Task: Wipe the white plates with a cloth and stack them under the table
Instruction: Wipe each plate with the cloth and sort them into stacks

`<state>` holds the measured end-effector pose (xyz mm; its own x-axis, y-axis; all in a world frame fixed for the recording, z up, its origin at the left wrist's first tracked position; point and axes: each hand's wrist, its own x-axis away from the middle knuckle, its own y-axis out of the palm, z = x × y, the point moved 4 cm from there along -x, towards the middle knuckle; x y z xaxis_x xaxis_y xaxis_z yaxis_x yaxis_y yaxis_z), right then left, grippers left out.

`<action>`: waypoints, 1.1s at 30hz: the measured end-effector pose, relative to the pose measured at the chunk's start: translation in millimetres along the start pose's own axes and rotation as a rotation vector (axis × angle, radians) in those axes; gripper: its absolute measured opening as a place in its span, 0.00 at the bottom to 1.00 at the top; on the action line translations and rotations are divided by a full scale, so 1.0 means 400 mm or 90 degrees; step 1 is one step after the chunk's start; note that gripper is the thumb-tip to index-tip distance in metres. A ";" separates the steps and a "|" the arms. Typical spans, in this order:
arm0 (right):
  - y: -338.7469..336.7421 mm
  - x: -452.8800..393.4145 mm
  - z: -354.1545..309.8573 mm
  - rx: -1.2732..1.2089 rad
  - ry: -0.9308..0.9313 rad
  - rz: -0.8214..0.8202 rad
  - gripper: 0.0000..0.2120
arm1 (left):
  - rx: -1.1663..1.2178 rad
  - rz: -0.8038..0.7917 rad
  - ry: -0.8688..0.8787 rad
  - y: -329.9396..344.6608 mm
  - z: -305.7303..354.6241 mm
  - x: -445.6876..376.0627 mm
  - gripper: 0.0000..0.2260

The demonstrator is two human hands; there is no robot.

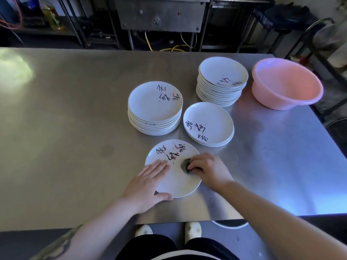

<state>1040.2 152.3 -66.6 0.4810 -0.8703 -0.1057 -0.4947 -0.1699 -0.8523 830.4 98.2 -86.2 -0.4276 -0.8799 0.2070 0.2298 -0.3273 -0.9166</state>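
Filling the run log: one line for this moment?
wiping | left hand steadies plate | right hand presses cloth on it

Beyond the right hand's fingers, a low plate stack is blocking the way; 2 taller stacks are standing farther off. Bare steel table is lying open left of the left hand's fingers.

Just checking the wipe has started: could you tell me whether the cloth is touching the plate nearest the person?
Touching. The head view shows the right hand pressing the grey cloth onto the plate.
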 end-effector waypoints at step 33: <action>-0.038 0.065 -0.133 0.057 -0.157 0.129 0.06 | 0.270 0.099 -0.027 -0.062 0.005 0.011 0.47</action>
<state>1021.9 107.6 -29.3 0.5454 -0.7420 -0.3898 -0.5385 0.0462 -0.8414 824.5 101.9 -62.1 -0.3251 -0.9404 0.1001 0.6305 -0.2944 -0.7182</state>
